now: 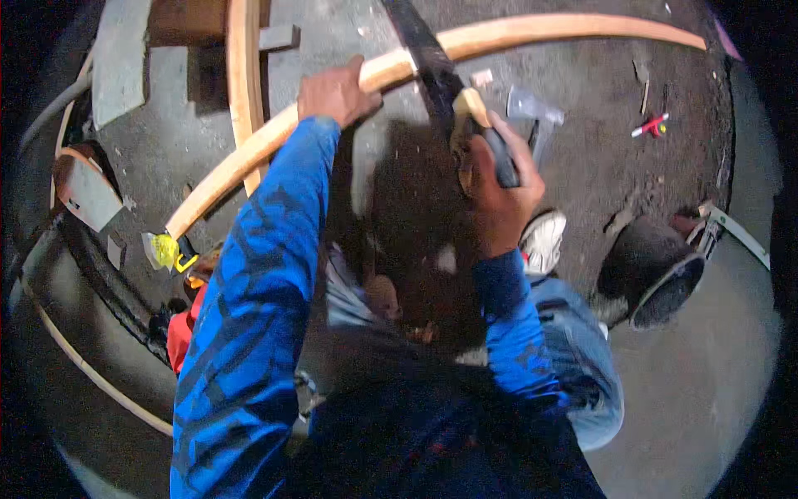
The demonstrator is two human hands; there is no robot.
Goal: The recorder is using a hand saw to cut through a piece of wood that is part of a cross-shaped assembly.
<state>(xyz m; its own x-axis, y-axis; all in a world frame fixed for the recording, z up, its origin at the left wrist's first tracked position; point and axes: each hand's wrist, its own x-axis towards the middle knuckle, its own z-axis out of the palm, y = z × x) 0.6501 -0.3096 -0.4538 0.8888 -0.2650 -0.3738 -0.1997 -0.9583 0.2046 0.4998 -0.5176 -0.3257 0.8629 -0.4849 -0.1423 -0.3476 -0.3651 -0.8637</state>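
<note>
A long wooden board (565,27) runs across the view and looks curved through the lens. My left hand (339,93) is closed over it left of its middle, pressing it from above. In my right hand (503,179) is the handle of a hand saw (432,71), fingers wrapped round the grip. Its dark blade lies across the board, to the right of my left hand, and points up and away. Blur hides the teeth and how deep any cut goes. Beneath the board's left part passes another wooden beam (243,75), crossing it.
A black bucket (652,270) lies tipped at the right, beside a pale angled tool (736,233). A red and white marker-like item (650,126) is on the floor. At the left are a grey panel (122,62), a board offcut (87,190) and a yellow-handled tool (184,259).
</note>
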